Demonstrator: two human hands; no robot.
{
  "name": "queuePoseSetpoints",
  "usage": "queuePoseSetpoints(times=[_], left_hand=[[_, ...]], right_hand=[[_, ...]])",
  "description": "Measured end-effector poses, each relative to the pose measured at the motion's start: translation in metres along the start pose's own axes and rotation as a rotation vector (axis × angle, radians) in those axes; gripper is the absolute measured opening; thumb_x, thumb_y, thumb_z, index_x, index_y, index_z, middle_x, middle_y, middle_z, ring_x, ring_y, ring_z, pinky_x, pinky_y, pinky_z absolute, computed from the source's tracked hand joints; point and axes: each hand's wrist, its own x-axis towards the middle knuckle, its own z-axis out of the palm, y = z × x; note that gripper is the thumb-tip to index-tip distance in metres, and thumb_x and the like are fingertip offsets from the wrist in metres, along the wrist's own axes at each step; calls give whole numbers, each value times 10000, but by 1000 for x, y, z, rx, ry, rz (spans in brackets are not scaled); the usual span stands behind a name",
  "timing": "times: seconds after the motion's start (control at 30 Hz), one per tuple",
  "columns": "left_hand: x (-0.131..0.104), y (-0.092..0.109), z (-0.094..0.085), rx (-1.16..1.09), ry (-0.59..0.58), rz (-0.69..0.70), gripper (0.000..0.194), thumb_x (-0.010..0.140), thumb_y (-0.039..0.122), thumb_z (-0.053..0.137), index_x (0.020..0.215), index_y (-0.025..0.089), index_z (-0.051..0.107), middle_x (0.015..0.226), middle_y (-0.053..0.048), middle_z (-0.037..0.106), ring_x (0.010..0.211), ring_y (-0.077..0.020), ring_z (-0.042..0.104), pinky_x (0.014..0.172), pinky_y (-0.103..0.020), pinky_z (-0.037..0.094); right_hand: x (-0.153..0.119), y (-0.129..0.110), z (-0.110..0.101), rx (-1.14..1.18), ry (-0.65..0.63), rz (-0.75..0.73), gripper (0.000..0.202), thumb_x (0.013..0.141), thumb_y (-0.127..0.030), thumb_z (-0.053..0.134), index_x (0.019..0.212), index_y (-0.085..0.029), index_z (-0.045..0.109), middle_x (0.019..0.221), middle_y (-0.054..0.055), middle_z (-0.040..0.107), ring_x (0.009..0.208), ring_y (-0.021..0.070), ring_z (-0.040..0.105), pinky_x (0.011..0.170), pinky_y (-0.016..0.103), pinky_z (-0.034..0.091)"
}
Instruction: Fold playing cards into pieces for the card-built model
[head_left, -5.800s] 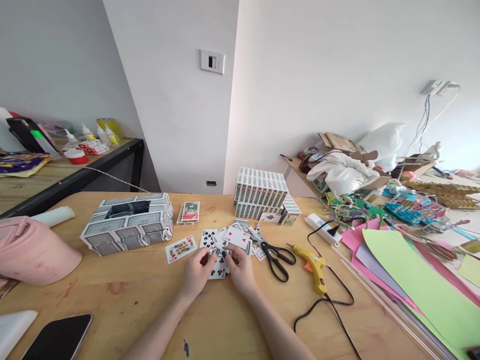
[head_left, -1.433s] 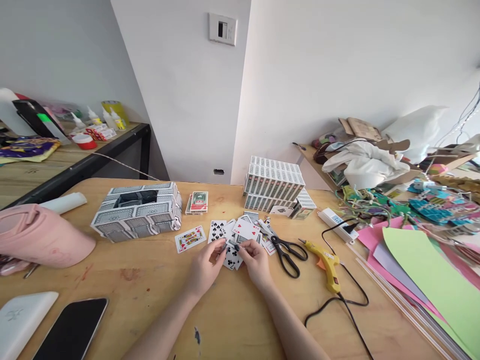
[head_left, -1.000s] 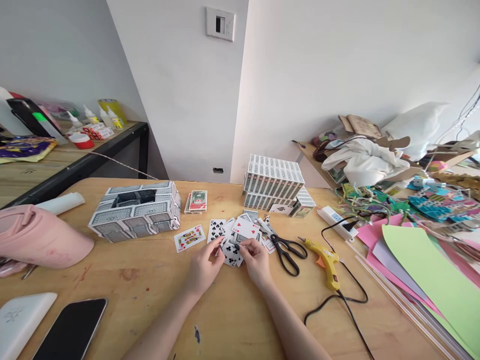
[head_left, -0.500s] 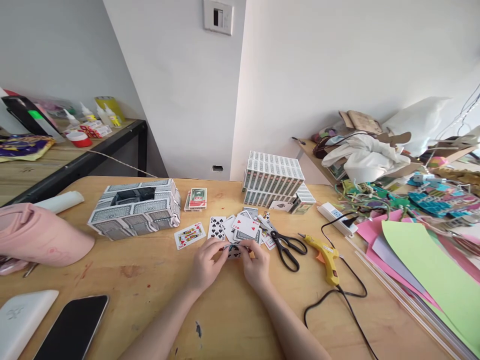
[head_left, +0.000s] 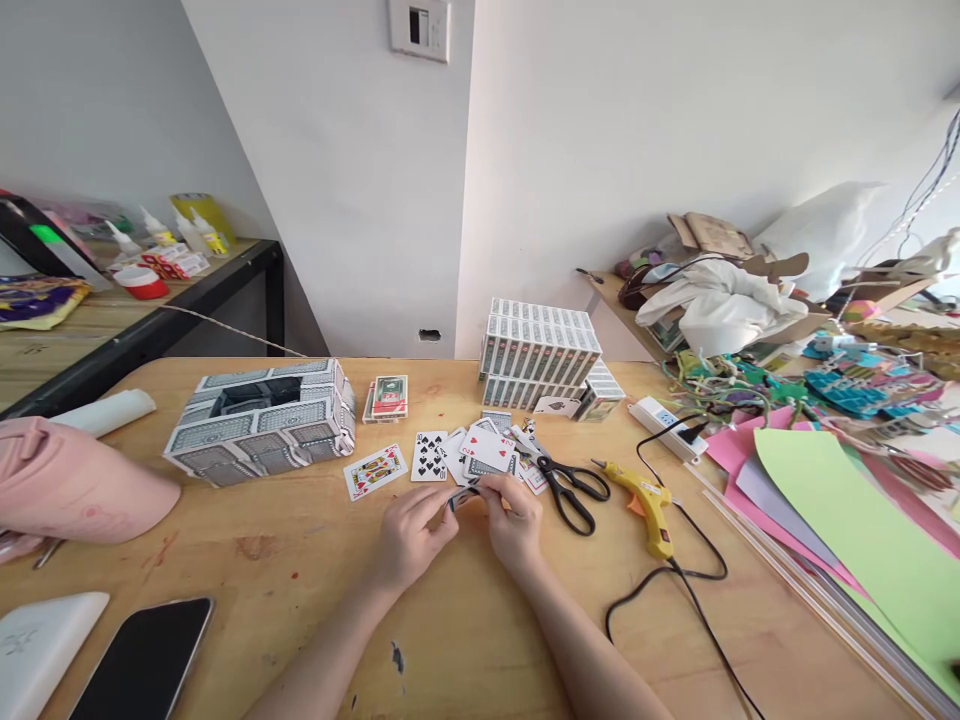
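Between my fingertips is a playing card (head_left: 463,496), tilted and partly hidden by the fingers. My left hand (head_left: 417,536) pinches its left end, and my right hand (head_left: 513,522) grips the right end. Just beyond them lies a loose pile of cards (head_left: 489,449), with a two of hearts on top. Left of the pile are a ten of spades (head_left: 429,457) and a king of hearts (head_left: 375,472), both face up. Black-handled scissors (head_left: 574,490) rest right of my right hand, their blades at the pile's edge.
A box covered in cards (head_left: 262,420) stands left, beside a small card pack (head_left: 390,396). Stacked card packs (head_left: 540,352) stand at the back. On the right are a yellow glue gun (head_left: 646,508), a power strip (head_left: 666,428) and coloured paper (head_left: 840,530). A phone (head_left: 142,660) lies front left.
The held card has turned, showing its edge more and its face less. My head view has shifted slightly to the right. Things on the table stay in place.
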Motion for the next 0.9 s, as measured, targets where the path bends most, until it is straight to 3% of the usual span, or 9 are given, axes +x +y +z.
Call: queuePoseSetpoints(times=[0.4,0.9], left_hand=[[0,2,3,-15,22,-19,201,815,166,494,914,202,666,840,-46,714,791,-157,664,742,-275,538],[-4,-1,2,82,24,83,289,793,125,462,997,204,651,845,-41,716,756,-156,665,716,-260,521]], right_hand=[[-2,0,1,-12,12,-22,210,830,-177,471,747,-219,660,691,40,670,644,173,613,620,290,472],[-1,0,0,44,4,-7,195,819,-164,478,745,-216,651,689,31,653,646,168,595,620,283,464]])
